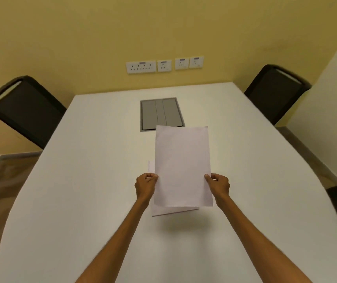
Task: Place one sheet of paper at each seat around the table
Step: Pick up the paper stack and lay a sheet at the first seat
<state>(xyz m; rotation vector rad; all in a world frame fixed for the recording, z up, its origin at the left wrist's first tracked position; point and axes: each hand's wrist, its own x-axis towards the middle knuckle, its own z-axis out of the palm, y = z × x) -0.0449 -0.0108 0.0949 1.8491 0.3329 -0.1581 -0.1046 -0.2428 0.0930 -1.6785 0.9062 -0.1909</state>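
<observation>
Pinching paper (181,166) at both long edges, near its lower end: left hand (146,185) on the left edge, right hand (218,185) on the right. It hangs above the table (81,180), mid-width. Light, floppy, sheets probably slip apart, so edge grip suits. Long axis runs away from me, toward the hatch (161,114).

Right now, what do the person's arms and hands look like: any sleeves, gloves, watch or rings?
No sleeves show: the left forearm and right forearm are bare down to the frame's edge. The left hand and right hand wear no gloves; no watch, bracelet or ring is visible.
</observation>
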